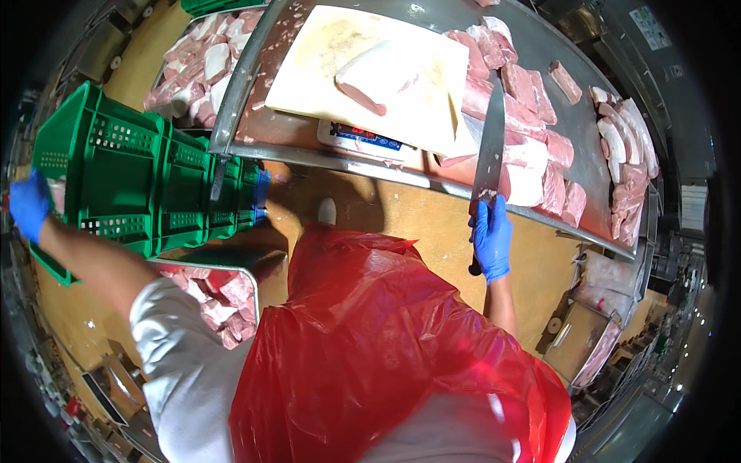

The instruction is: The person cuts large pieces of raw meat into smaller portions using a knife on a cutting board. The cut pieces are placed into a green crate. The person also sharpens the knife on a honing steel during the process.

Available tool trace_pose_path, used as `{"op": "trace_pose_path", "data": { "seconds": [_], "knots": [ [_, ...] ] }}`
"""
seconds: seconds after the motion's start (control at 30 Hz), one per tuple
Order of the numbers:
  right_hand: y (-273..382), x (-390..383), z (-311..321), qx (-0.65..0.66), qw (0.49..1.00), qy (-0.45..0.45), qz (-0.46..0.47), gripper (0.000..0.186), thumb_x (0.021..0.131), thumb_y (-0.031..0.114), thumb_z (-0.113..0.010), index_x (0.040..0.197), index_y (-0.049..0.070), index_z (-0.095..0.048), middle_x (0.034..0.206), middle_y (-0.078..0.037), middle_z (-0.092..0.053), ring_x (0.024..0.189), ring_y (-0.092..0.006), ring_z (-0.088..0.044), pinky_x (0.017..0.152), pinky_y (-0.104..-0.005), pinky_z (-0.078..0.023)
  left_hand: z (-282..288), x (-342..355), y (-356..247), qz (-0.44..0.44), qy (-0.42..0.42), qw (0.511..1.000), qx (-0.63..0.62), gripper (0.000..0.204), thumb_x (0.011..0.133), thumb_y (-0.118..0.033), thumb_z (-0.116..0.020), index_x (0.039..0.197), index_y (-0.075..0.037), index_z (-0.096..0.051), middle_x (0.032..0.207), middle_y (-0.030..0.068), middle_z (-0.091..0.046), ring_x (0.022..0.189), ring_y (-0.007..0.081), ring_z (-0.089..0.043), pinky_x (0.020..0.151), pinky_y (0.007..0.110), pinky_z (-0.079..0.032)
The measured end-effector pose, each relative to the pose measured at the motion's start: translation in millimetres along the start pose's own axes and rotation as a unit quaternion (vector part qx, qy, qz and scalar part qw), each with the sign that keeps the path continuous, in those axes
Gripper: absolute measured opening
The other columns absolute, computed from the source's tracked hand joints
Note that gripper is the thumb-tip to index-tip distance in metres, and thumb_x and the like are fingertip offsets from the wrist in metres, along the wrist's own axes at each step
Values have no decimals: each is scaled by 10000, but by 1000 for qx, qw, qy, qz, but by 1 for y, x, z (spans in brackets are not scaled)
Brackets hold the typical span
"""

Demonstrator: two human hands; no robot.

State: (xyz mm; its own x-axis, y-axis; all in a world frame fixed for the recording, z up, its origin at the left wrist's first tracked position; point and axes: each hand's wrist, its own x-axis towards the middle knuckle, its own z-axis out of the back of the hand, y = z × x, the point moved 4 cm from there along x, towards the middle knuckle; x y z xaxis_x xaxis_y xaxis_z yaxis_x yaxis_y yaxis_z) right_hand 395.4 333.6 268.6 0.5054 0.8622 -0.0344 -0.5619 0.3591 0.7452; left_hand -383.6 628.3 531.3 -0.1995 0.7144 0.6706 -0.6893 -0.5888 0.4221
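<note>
Green crates (123, 181) stand stacked at the person's left, walls pierced with small holes; the depth of the topmost is mostly hidden. Left hand (31, 207), blue-gloved, is at the stack's outer rim; a pink patch shows beside it, but cannot tell whether the fingers are closed on anything. Upper metal bin (194, 133), beyond the stack, is heaped with pink and white meat chunks; lower metal bin (248, 275), near the person's left side, holds similar chunks. Right hand (492, 238), also blue-gloved, is wrapped round the handle of a long knife (491, 147), blade pointing away over the steel table (575, 147), beside meat pieces (532, 92). Cutting board (316, 46) bears one pale slab (378, 73), fat side up. Partly under the board, a scale (332, 137) shows a blue panel with lit red digits and small marked keys. A pale wall sheet (650, 27) at upper right carries print too small to read.
</note>
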Motion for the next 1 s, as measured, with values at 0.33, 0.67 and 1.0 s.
{"op": "trace_pose_path", "data": {
  "seconds": [0.33,0.67,1.0],
  "knots": [
    [73,46,-3,33,982,-63,177,219,1049,181,-533,1145,-16,-540,714,-74,-630,541,-111,-553,466,-295,-454,237,-250,-541,-403,349,705,-468,1152,635,-491,-823,1565,-85,-276,1406,236,-521,1271,425,-539,1004,526,-484],
    [1,2,7,7,994,-66,84,248,1049,232,-526,1139,2,-521,657,-92,-631,492,-167,-581,460,-337,-447,275,-245,-485,-794,-45,432,-426,416,684,-16,-731,1036,-234,-698,1442,22,-552,1457,299,-374,1146,587,-295],
    [-13,12,-5,-4,999,-47,22,225,1047,220,-524,1127,13,-560,728,-128,-661,578,-222,-626,538,-359,-482,243,-306,-457,-417,-11,540,-731,366,806,-48,-619,1164,-88,-679,1315,216,-554,1258,402,-522,1075,436,-433]
  ]
}}
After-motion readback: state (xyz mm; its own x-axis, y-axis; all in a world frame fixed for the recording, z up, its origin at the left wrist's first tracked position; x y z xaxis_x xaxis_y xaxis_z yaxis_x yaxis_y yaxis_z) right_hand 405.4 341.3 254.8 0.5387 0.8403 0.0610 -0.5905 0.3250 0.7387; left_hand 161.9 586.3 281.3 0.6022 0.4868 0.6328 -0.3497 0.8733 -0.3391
